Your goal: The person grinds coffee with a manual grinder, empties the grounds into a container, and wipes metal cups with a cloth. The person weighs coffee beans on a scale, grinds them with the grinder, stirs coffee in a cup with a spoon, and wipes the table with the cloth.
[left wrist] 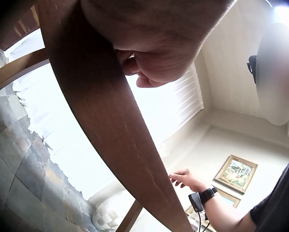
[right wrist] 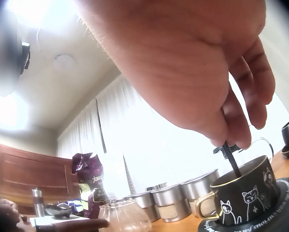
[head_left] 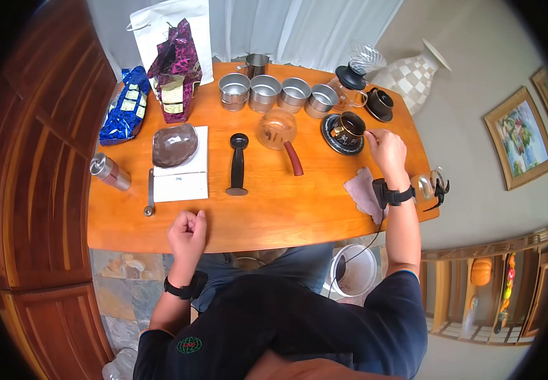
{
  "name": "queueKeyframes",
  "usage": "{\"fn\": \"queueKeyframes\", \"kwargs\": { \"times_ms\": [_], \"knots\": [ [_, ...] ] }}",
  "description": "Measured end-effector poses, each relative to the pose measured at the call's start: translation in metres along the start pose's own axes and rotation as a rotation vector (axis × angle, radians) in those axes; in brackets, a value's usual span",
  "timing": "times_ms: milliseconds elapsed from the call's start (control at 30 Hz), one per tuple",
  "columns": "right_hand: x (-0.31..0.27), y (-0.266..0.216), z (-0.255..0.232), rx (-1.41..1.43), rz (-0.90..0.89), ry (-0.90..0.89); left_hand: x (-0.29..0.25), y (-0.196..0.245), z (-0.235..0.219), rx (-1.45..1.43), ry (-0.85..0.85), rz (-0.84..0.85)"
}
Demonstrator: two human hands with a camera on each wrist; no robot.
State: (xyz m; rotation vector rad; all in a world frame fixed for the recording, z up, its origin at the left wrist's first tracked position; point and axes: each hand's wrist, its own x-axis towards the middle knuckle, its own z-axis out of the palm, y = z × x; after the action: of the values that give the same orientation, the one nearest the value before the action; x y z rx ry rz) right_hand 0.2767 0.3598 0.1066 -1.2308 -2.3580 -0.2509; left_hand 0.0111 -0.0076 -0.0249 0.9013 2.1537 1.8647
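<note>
My right hand (head_left: 388, 152) is at the right of the table, close over a black cup (right wrist: 248, 200) with a gold handle and white cat drawings. Its thumb and fingers pinch a thin black stick (right wrist: 233, 162) that leans down into the cup; the lower end is hidden inside. Beneath the cup lies a black saucer (head_left: 343, 147) with white lettering. My left hand (head_left: 187, 235) rests at the table's front edge with its fingers loosely curled, holding nothing. Nearest to it are a metal crank handle (head_left: 150, 193) and a white sheet (head_left: 185, 189).
A glass server (head_left: 277, 128) with a red handle and a black scoop (head_left: 238, 164) occupy the middle. Several metal cups (head_left: 265, 92) line the back, left of a glass dripper (head_left: 350, 77). A cloth (head_left: 365, 193) lies under my right forearm. Bags (head_left: 179, 76) and a grinder (head_left: 110, 172) stand left.
</note>
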Motion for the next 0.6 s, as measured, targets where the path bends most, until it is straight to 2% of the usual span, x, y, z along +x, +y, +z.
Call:
{"fn": "queueKeyframes", "kwargs": {
  "times_ms": [67, 200, 367, 600],
  "knots": [
    [0.002, -0.004, 0.001, 0.042, 0.005, -0.049, 0.001, 0.0, 0.0, 0.004, -0.002, 0.014],
    [0.009, -0.004, 0.014, 0.087, -0.028, 0.013, 0.0, -0.004, -0.001, 0.019, -0.004, 0.009],
    [0.018, 0.001, 0.023, -0.021, 0.075, -0.048, 0.001, 0.002, -0.001, 0.03, 0.004, 0.01],
    [0.004, 0.011, 0.013, -0.054, 0.026, -0.003, 0.0, 0.0, -0.001, 0.006, -0.005, -0.015]
  ]
}}
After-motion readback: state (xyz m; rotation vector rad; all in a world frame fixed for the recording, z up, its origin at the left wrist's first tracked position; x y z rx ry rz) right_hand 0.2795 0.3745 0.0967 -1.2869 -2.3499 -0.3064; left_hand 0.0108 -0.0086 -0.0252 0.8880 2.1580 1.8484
